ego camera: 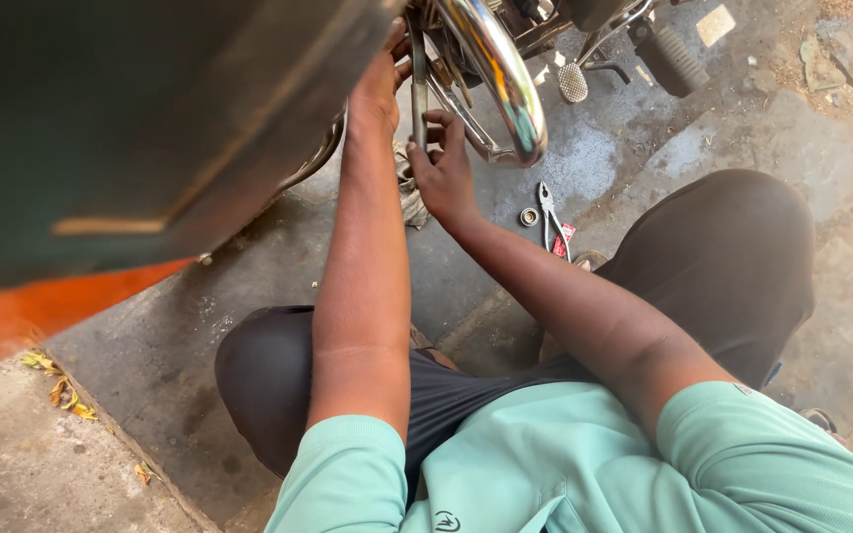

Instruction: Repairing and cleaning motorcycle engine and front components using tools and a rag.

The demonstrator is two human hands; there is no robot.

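The person squats on a concrete floor beside a motorcycle, arms reaching forward under its dark body panel.

The left hand reaches up behind a thin grey rod that stands nearly upright beside the chrome pipe. Its fingers go out of sight under the panel edge, so whether it grasps anything cannot be told.

The right hand sits just below and to the right of the left. Its fingers curl round the lower part of the rod, clasping it, thumb against the near side.

The rod runs between the two hands, close against the chrome pipe's inner curve; its upper end is lost among the machine's parts.

On the floor to the right of the right hand lie pliers, jaws pointing away, over a small red item. A small round metal ring lies just beside the pliers. A dirty rag lies on the floor below the hands. A footrest and a pedal show at the top.
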